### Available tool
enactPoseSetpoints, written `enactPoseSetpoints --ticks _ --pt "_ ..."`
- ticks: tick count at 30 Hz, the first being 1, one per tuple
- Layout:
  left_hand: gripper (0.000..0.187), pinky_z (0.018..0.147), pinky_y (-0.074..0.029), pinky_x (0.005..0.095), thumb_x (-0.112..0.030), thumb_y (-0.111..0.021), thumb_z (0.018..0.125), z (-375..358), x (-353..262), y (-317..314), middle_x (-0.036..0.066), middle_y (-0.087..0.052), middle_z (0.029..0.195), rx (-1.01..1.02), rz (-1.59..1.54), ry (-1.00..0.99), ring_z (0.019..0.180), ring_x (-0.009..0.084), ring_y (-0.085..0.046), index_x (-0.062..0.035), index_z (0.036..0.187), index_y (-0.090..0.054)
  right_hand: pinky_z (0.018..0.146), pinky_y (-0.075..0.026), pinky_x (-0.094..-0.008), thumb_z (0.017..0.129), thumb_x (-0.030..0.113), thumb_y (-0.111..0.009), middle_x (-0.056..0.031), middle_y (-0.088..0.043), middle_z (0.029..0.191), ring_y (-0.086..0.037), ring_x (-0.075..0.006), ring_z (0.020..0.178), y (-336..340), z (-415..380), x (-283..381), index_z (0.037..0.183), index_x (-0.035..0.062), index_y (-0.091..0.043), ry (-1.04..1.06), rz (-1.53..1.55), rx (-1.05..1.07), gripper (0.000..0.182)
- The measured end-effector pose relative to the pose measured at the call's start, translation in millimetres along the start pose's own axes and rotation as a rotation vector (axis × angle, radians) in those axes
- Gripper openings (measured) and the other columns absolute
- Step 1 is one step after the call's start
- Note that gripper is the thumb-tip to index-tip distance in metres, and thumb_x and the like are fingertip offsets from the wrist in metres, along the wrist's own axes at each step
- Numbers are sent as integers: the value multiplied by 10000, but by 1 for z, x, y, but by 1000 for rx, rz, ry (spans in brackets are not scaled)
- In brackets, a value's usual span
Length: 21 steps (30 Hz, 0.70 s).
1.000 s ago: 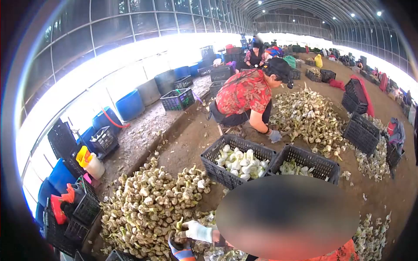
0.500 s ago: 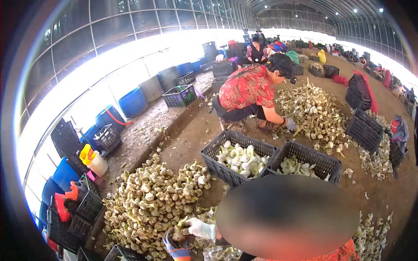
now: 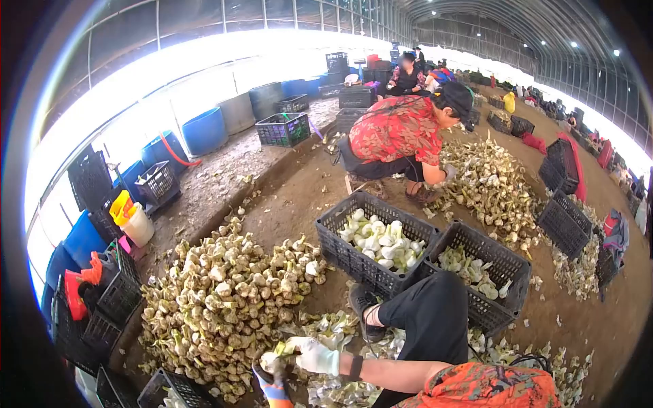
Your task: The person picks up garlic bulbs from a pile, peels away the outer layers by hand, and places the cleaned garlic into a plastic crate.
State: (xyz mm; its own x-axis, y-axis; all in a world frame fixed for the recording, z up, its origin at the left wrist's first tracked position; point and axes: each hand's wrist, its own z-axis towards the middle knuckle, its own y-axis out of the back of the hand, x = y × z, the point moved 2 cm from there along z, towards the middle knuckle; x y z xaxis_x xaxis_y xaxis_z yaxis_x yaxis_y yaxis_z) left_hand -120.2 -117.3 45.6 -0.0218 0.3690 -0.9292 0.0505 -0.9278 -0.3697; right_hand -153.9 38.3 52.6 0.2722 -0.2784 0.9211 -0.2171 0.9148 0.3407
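At the lower middle, my left hand (image 3: 273, 389), in a blue and orange glove, is closed around a garlic bulb (image 3: 269, 362). My right hand (image 3: 315, 355), in a white glove with a dark band at the wrist, pinches the greenish stem end of the same bulb. The bulb shows some pale skin, and my fingers partly hide it. Just behind both hands rises a heap of unpeeled garlic bulbs (image 3: 221, 299), brownish and soil-stained. Loose garlic skins (image 3: 330, 391) lie on the ground below and beside my right wrist.
A black crate of white garlic bulbs (image 3: 326, 238) stands beyond my bent leg (image 3: 428, 313), beside a crate of husks and pale bulbs (image 3: 520, 268). A crouching co-worker (image 3: 401, 132) bends over another garlic heap (image 3: 493, 177). Blue barrels (image 3: 204, 132) and crates line the left.
The view has shifted, and my leg and sleeve now show where a blurred patch was. Both hands stay at the bulb, which now looks paler, with more green at its stem.
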Motion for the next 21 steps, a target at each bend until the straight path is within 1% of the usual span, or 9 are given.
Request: enactPoseSetpoints --ticks 5,7,8,10,14,16,18,20,21 --pt "471 784 -485 291 -107 -682 823 7 -7 14 83 -596 1011 101 -68 199 907 169 -571 7 1219 -455 766 -462 -214 809 -7 -618 0 -660 983 -579 -62 848 -5 5 -8 1078 26 -644 -306 836 -7 273" --pt "502 806 -509 339 -38 -693 763 6 -1 7 103 -545 1117 43 30 132 958 207 -566 -19 1203 -452 818 -458 -238 794 -13 -597 -43 -664 1006 -588 -94 897 -14 8 -19 1085 -16 -619 -168 633 28 292" --pt "469 769 -526 325 -49 -712 749 23 56 53 109 -579 1058 1 429 -366 906 204 -585 -10 1161 -489 836 -452 -249 779 -18 -574 -67 -664 1018 -590 -115 922 -17 8 -24 1092 -25 -609 -104 367 42 315" --pt "556 796 -520 328 -52 -774 656 15 30 40 98 -604 1014 -27 155 -33 893 212 -598 -12 1145 -513 803 -461 -262 746 -5 -538 -94 -670 985 -603 -136 893 -17 4 -16 1105 -29 -596 -44 228 44 365" --pt "527 805 -517 340 -50 -769 662 25 36 49 104 -613 1062 113 323 -170 937 214 -601 -5 1134 -540 451 -423 -229 758 52 -508 9 -607 650 -513 -53 490 -25 12 -48 1041 -4 -641 -266 422 -158 318" --pt "542 856 -490 329 -22 -751 685 26 26 37 114 -591 1120 138 253 -93 985 204 -584 9 1175 -520 682 -490 -367 678 22 -562 -112 -612 730 -584 -271 703 1 0 -9 675 32 -596 539 -663 -325 36" --pt "557 908 -464 317 6 -732 708 17 9 23 123 -570 1177 131 107 57 1033 195 -566 24 1215 -501 645 -514 -389 653 68 -583 -157 -663 864 -621 -296 759 0 -7 -14 742 17 -665 307 -823 -203 131" --pt "600 926 -437 296 -5 -722 720 8 -14 16 93 -566 1184 204 300 -49 1068 171 -541 16 1261 -464 645 -515 -331 681 8 -535 -171 -659 795 -630 -255 671 6 -1 -25 837 -15 -666 384 -838 -354 205" --pt "671 932 -420 280 -24 -735 704 7 -15 15 77 -552 1206 272 264 -76 1085 155 -524 -1 1302 -433 663 -517 -327 728 6 -504 -176 -663 813 -644 -258 716 9 8 -54 915 -22 -660 26 -111 -433 246"
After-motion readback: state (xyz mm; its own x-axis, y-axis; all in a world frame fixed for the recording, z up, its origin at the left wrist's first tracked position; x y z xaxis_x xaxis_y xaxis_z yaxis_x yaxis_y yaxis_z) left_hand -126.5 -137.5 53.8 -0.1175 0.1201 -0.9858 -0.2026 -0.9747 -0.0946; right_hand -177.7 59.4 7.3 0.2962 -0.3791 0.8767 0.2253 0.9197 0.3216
